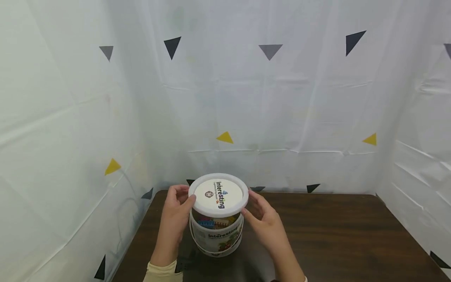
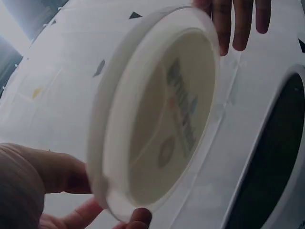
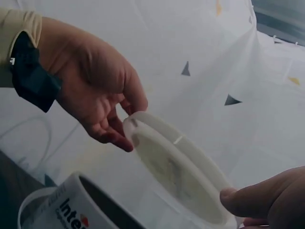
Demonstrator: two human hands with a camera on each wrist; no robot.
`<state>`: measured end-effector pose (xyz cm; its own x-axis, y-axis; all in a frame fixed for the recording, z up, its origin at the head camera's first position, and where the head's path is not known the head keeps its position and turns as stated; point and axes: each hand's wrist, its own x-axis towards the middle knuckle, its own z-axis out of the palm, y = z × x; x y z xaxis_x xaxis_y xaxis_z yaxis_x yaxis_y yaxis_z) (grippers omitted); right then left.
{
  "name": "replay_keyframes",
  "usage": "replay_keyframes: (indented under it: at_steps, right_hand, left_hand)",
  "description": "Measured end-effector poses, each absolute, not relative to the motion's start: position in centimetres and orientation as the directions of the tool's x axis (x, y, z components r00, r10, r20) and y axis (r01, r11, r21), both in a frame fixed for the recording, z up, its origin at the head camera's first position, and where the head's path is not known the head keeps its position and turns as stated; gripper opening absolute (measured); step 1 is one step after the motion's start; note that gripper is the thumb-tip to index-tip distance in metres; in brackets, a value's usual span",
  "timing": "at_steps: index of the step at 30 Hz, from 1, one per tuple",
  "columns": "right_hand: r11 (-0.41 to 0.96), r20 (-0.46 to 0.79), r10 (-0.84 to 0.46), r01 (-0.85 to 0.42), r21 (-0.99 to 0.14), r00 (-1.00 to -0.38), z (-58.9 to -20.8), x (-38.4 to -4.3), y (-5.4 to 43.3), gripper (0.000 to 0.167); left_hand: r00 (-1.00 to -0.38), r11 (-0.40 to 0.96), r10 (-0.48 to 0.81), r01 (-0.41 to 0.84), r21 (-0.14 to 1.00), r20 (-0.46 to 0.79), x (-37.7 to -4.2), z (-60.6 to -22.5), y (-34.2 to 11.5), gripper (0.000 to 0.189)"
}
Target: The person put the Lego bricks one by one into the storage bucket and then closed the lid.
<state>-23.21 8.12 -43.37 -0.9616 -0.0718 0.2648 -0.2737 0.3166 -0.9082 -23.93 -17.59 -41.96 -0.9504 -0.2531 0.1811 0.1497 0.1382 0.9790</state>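
A round white lid (image 1: 218,196) with a printed "Interesting" label is held above a white bucket (image 1: 216,239). In the head view, colourful pieces (image 1: 215,223) show inside the bucket through the gap below the lid. My left hand (image 1: 177,211) grips the lid's left edge, thumb on the rim. At the right edge my right hand (image 1: 264,223) holds the rim between thumb and fingers. The left wrist view shows the underside of the lid (image 2: 162,114). In the right wrist view, the lid (image 3: 181,171) is apart from the bucket's rim (image 3: 102,198).
The bucket stands on a dark brown wooden table (image 1: 317,235), near its left side. A thin white handle (image 1: 211,252) hangs down the bucket's front. White sheeting (image 1: 260,102) with black, grey and yellow triangles surrounds the table at the back and sides.
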Motion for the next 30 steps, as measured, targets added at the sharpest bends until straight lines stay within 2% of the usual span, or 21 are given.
replay_keyframes:
  at_steps: [5,9,13,18,24,30]
  right_hand:
    - [0.468,0.194,-0.060,-0.199,-0.861,-0.979,-45.2,-24.1,7.9,0.064]
    - [0.539,0.150,-0.050,-0.153,-0.828,-0.987,-46.4,-24.7,7.8,0.062]
    - [0.572,0.179,-0.094,-0.200,-0.795,-0.979,-47.1,-25.0,7.9,0.071]
    - [0.652,0.200,-0.200,-0.282,-0.704,-0.959,-47.6,-24.9,8.4,0.079]
    - [0.741,0.184,-0.211,-0.280,-0.611,-0.960,-48.1,-24.2,8.7,0.089]
    - [0.753,0.203,-0.233,-0.308,-0.581,-0.951,-48.4,-24.0,8.8,0.081]
  left_hand:
    - [-0.978,0.346,-0.190,0.012,0.938,0.083,-25.8,-44.2,-18.3,0.047]
    - [-0.986,0.474,-0.161,-0.046,0.880,0.036,-26.8,-45.6,-18.6,0.054]
    - [-0.989,0.567,-0.146,-0.051,0.822,0.039,-27.3,-46.0,-18.6,0.063]
    - [-0.995,0.632,-0.092,-0.031,0.774,0.035,-27.3,-46.3,-18.0,0.071]
    - [-0.996,0.665,-0.079,-0.025,0.746,0.037,-27.0,-46.9,-17.6,0.078]
    - [-0.998,0.707,-0.067,-0.047,0.706,0.001,-26.9,-48.3,-18.1,0.081]
